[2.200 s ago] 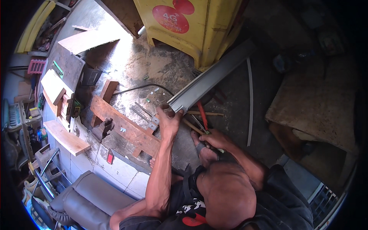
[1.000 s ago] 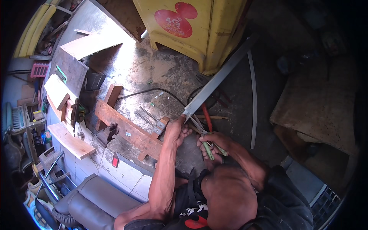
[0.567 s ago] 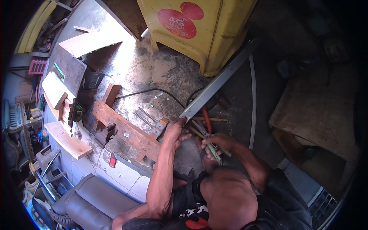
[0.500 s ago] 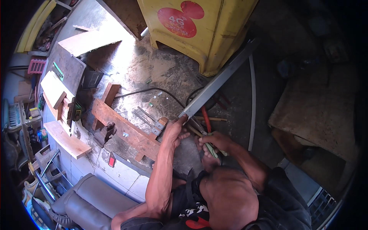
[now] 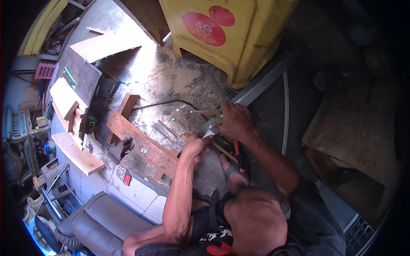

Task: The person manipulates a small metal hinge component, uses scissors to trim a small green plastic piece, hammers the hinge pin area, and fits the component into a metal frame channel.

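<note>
A long grey metal bar [image 5: 267, 83] slants from the yellow panel down to my hands. My left hand [image 5: 194, 148] is closed on its near end, where a pale flap [image 5: 211, 131] of metal sticks out by the fingertips. Just above and to the right, my right hand [image 5: 235, 120] is closed around a plier-like hand tool [image 5: 219, 121] with green grips at the bar. The fingers hide most of this tool. Beneath my hands lie a thin wooden stick [image 5: 225, 152] and a red-handled tool [image 5: 236, 147].
A wooden bench piece [image 5: 139, 138] with a metal clamp [image 5: 177, 145] stands to the left. The yellow plastic panel [image 5: 222, 38] stands ahead. A black cable [image 5: 164, 102] crosses the floor. Boards [image 5: 77, 153] lie at far left, a brown sheet [image 5: 350, 123] at right.
My right hand has moved up and left with the green-gripped tool, from near my foot to the bar's end. My left hand still holds that end, which has shifted slightly.
</note>
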Demonstrator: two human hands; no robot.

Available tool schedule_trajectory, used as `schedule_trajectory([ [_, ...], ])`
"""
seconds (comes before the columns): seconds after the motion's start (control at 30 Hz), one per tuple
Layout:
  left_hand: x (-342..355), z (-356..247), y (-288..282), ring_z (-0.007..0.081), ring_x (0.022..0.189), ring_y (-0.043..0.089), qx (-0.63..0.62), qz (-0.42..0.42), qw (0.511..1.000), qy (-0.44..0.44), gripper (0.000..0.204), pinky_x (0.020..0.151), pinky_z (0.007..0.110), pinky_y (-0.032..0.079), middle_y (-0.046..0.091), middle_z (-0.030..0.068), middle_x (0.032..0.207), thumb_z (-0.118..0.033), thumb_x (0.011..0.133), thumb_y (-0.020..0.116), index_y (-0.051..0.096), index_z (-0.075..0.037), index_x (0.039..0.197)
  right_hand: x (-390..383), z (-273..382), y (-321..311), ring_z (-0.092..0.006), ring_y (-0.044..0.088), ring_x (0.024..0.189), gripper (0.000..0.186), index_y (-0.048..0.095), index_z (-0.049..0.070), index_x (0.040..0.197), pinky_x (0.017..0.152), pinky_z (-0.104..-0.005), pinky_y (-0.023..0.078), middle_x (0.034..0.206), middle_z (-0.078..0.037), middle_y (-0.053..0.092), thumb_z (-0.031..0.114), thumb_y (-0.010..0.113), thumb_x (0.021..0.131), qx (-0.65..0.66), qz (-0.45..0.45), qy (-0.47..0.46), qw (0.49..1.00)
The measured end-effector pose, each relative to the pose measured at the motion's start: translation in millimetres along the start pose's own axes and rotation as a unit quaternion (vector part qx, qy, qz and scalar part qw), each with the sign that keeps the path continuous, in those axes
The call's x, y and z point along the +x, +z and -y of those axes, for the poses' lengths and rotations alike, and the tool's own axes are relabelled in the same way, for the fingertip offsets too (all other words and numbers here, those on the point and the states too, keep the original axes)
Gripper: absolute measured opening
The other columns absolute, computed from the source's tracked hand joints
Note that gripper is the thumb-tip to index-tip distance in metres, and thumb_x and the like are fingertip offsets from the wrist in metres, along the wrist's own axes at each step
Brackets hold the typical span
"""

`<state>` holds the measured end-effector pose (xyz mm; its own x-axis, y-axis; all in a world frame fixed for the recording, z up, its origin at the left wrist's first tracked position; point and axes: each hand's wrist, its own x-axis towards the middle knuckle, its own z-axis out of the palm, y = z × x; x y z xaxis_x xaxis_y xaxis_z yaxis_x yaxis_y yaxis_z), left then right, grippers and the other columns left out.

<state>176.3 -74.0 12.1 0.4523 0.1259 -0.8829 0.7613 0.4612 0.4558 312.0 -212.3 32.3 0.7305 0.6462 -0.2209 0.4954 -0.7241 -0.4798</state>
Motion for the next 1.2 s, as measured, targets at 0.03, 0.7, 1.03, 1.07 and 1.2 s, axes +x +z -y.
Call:
schedule_trajectory([
  [0.03,7,1,-2,0.0139,0.081,0.059,0.020,-0.005,1.000,0.010,0.042,0.070,0.030,0.051,0.065,0.0062,0.100,-0.019,0.089,0.075,0.062,0.003,0.122,2,2,-1,-0.0401,0.064,0.104,0.064,0.053,-0.002,0.119,0.091,-0.0527,0.047,0.109,-0.021,0.066,0.037,0.082,0.076,-0.005,0.010,0.011,1.000],
  [0.7,-13,-19,67,0.0517,0.089,0.061,0.389,-0.390,0.773,0.315,0.036,0.077,0.057,0.050,0.056,0.0303,0.099,-0.019,0.084,0.069,0.051,0.006,0.102,45,17,-2,-0.0397,0.067,0.107,0.062,0.056,-0.002,0.117,0.093,-0.0533,0.048,0.107,-0.023,0.071,0.040,0.080,0.079,-0.035,0.087,0.070,0.993],
  [1.03,-18,-29,54,0.0475,0.094,0.065,0.298,-0.328,0.863,0.240,0.034,0.081,0.051,0.049,0.065,0.0323,0.095,-0.026,0.088,0.068,0.060,0.005,0.100,42,6,5,-0.0429,0.071,0.091,0.068,0.055,-0.004,0.111,0.082,-0.0519,0.053,0.091,-0.025,0.072,0.048,0.082,0.076,-0.023,0.049,0.034,0.998],
  [1.07,-17,-29,50,0.0469,0.096,0.065,0.293,-0.331,0.866,0.231,0.035,0.083,0.050,0.050,0.066,0.0329,0.097,-0.026,0.088,0.068,0.062,0.005,0.102,42,4,4,-0.0429,0.071,0.091,0.068,0.055,-0.004,0.111,0.082,-0.0520,0.053,0.091,-0.024,0.072,0.048,0.082,0.076,-0.020,0.048,0.037,0.998],
  [1.2,-3,-16,18,0.0495,0.094,0.066,0.315,-0.336,0.850,0.254,0.034,0.083,0.052,0.050,0.069,0.0329,0.092,-0.022,0.086,0.066,0.065,0.007,0.104,43,7,5,-0.0427,0.071,0.091,0.068,0.055,-0.003,0.112,0.082,-0.0524,0.053,0.093,-0.024,0.072,0.047,0.083,0.076,-0.004,0.035,0.024,0.999],
])
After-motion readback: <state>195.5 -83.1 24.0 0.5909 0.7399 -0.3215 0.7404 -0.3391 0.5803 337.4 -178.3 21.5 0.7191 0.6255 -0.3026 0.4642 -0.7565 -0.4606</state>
